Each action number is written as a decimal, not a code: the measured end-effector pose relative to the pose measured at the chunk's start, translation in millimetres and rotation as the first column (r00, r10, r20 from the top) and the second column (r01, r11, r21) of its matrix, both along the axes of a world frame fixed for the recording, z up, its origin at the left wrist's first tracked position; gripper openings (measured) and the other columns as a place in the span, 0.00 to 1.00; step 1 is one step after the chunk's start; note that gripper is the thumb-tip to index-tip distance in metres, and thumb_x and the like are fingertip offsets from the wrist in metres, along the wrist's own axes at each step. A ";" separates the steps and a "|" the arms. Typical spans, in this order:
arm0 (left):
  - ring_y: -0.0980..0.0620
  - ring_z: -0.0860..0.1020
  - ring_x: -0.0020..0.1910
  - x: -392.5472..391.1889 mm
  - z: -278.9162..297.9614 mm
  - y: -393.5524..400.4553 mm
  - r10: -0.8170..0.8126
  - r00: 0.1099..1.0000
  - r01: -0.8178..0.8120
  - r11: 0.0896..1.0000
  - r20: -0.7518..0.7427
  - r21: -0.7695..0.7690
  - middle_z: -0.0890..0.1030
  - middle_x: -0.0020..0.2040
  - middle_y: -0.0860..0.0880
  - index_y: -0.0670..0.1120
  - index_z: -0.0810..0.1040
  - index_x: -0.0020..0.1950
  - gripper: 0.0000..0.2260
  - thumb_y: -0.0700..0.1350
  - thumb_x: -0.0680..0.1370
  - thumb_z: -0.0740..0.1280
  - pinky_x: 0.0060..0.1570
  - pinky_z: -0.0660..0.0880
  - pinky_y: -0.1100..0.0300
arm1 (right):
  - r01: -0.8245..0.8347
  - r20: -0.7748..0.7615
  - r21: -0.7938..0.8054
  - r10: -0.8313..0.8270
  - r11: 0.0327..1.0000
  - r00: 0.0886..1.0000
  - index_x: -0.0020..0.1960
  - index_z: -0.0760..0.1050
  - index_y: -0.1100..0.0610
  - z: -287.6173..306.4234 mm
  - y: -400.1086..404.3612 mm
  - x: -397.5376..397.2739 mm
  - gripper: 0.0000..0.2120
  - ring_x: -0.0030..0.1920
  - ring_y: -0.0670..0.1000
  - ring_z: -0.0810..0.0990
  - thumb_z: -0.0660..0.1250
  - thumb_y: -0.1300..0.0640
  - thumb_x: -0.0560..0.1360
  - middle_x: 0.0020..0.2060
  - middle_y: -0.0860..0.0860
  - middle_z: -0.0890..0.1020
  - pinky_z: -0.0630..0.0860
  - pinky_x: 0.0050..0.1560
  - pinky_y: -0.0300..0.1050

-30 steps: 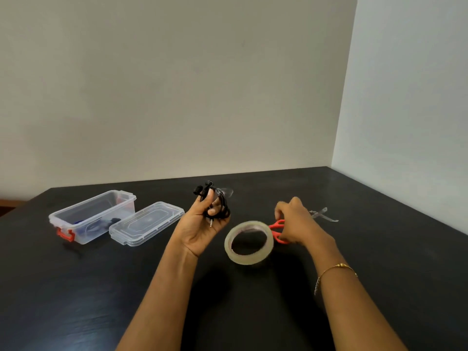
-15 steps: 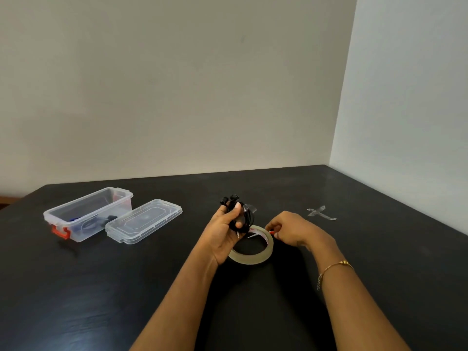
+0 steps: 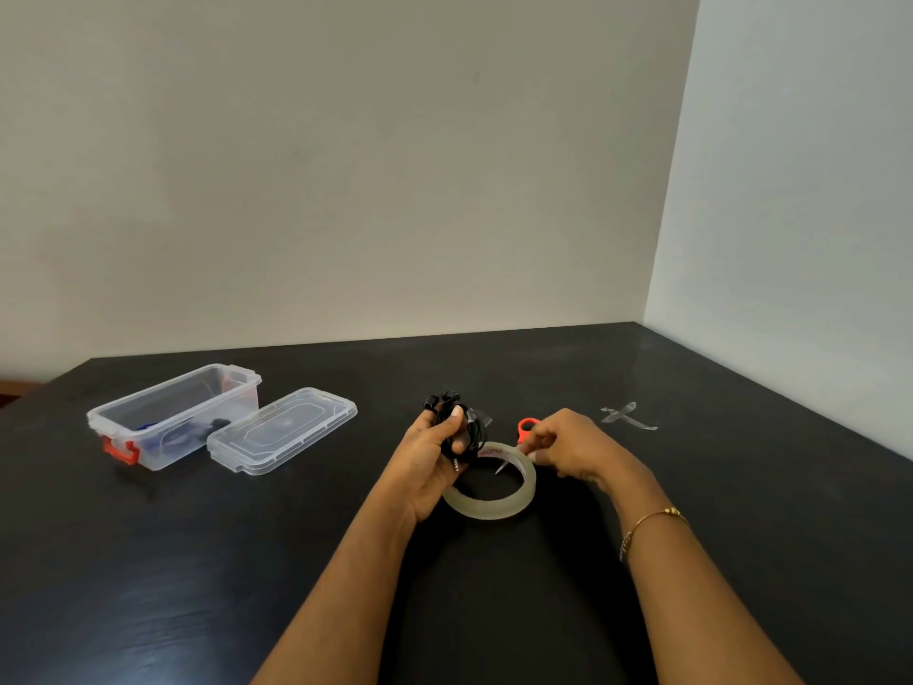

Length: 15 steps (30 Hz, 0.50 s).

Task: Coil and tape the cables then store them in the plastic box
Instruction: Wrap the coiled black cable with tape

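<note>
My left hand [image 3: 429,469] grips the coiled black cable [image 3: 462,427] above the tape roll [image 3: 494,504]; my right hand [image 3: 568,444] pinches the red scissors [image 3: 526,430]. Plastic box [image 3: 163,422] sits far left on the tabletop [image 3: 197,561].

We found a plain indoor room, its type not determinable: a black table [image 3: 543,610] stood in a corner against bare, off-white walls [image 3: 346,165]. We saw only household storage and craft items, namely a clear plastic box [image 3: 148,417] and a tape roll [image 3: 499,506]
</note>
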<state>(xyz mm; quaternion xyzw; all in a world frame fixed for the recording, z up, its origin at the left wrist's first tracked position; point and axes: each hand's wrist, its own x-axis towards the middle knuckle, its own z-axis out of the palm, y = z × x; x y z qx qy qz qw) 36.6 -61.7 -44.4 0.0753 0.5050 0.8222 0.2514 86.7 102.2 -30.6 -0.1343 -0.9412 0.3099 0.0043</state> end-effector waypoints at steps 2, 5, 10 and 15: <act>0.57 0.66 0.29 0.6 0.0 -0.1 -0.011 1.000 0.011 1.000 -0.015 -0.022 0.76 0.28 0.52 0.44 0.72 0.61 0.11 0.39 0.79 0.61 0.50 0.75 0.57 | 0.006 0.002 -0.030 -0.006 1.000 1.000 0.55 0.80 0.56 -0.9 3.3 0.4 0.11 0.50 0.47 0.73 0.66 0.63 0.74 0.56 0.53 0.79 0.73 0.47 0.39; 0.56 0.67 0.30 0.8 0.5 0.2 -0.003 1.000 0.003 1.000 -0.008 -0.030 0.75 0.33 0.50 0.45 0.72 0.60 0.10 0.39 0.79 0.60 0.52 0.74 0.56 | -0.017 0.052 -0.103 0.022 0.995 0.998 0.56 0.79 0.56 1.8 6.6 4.4 0.13 0.53 0.49 0.76 0.65 0.66 0.74 0.55 0.52 0.79 0.74 0.44 0.36; 0.57 0.67 0.30 -0.6 0.7 3.7 0.062 0.998 -0.062 0.997 0.017 -0.041 0.75 0.40 0.48 0.45 0.71 0.62 0.11 0.39 0.79 0.60 0.54 0.74 0.55 | -0.051 0.107 -0.271 0.083 0.961 0.991 0.59 0.77 0.60 7.4 8.2 10.1 0.17 0.53 0.50 0.79 0.63 0.72 0.73 0.54 0.56 0.80 0.78 0.49 0.39; 0.58 0.66 0.30 0.0 -0.2 4.8 0.119 0.992 -0.118 0.993 0.031 -0.023 0.77 0.48 0.46 0.46 0.70 0.64 0.13 0.39 0.80 0.59 0.57 0.73 0.55 | 0.023 0.060 -0.483 0.006 0.875 0.998 0.53 0.78 0.65 7.6 7.6 11.6 0.12 0.48 0.52 0.82 0.64 0.73 0.72 0.51 0.59 0.81 0.81 0.43 0.40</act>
